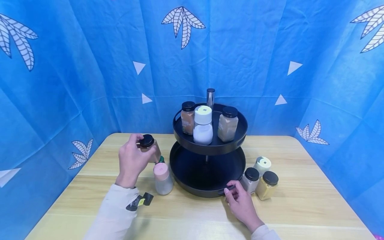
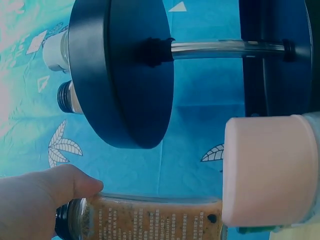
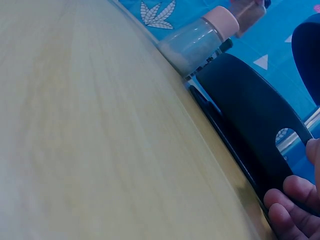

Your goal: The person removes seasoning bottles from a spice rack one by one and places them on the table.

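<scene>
In the head view my left hand point(image 1: 132, 160) grips a spice jar point(image 1: 154, 153) with a black lid, raised above the table left of a black two-tier tray stand point(image 1: 207, 193). Brown contents and printed text show on this jar point(image 2: 155, 217) in the left wrist view, with the thumb across its lid end. My right hand point(image 1: 241, 203) pinches the lower tier's rim by its handle cutout, the thumb on one side and curled fingers point(image 3: 300, 189) on the other. Close below the raised jar stands a pink-capped shaker point(image 1: 163, 180), a green-lidded container point(image 1: 161, 159) partly hidden behind it.
On the upper tier stand a white bottle point(image 1: 203, 128) and two black-lidded jars, one reddish-brown point(image 1: 188, 120) and one beige point(image 1: 228, 125). Right of the stand are a white-capped bottle point(image 1: 262, 165), a greyish jar point(image 1: 249, 181) and a yellow jar point(image 1: 267, 186). Blue curtains point(image 1: 120, 50) surround the table.
</scene>
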`<state>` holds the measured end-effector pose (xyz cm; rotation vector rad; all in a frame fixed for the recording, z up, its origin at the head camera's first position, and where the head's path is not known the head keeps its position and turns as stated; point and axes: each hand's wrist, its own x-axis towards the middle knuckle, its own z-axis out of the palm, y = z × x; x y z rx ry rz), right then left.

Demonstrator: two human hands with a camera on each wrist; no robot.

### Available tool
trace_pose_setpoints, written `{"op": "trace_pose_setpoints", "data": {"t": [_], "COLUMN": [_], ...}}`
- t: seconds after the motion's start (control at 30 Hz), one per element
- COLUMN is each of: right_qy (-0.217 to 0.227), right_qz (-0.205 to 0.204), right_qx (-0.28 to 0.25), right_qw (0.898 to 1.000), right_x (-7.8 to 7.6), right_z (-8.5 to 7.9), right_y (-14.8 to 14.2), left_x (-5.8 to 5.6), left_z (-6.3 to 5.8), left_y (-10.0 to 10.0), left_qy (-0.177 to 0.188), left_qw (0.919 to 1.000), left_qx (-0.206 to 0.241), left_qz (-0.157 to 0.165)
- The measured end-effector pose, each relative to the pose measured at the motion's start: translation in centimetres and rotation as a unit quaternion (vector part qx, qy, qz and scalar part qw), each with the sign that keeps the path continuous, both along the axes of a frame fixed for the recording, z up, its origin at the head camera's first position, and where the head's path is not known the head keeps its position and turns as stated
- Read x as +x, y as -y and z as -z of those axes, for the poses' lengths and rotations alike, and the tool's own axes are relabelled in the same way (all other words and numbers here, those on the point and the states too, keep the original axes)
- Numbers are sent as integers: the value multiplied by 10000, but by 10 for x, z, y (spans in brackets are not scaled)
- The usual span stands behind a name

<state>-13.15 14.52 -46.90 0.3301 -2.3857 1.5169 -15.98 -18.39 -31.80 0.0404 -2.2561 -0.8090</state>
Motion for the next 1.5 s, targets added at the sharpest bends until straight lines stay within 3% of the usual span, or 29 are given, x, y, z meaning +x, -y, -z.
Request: {"op": "trace_pose_setpoints", "data": {"t": [0.2,0.43,0.87,1.5], "right_qy": [72,4,41,90], "right_qz": [46,8,-25,-31], "right_qx": [28,58,-4,6], "right_qw": [10000,10000,10000,10000], "right_x": [3,0,0,0], "right_z": [-4,1,-2,-1], "right_y": [1,-1,-1,-1], "left_x": [0,4,9,13], "left_z": [4,3,2,15], "left_y": [7,10,15,20], "left_qy": [-89,303,595,630], "left_qw": [9999,9993,9975,9969], "left_qx": [-40,62,189,155], "left_qz": [-98,-204,-339,-441]}}
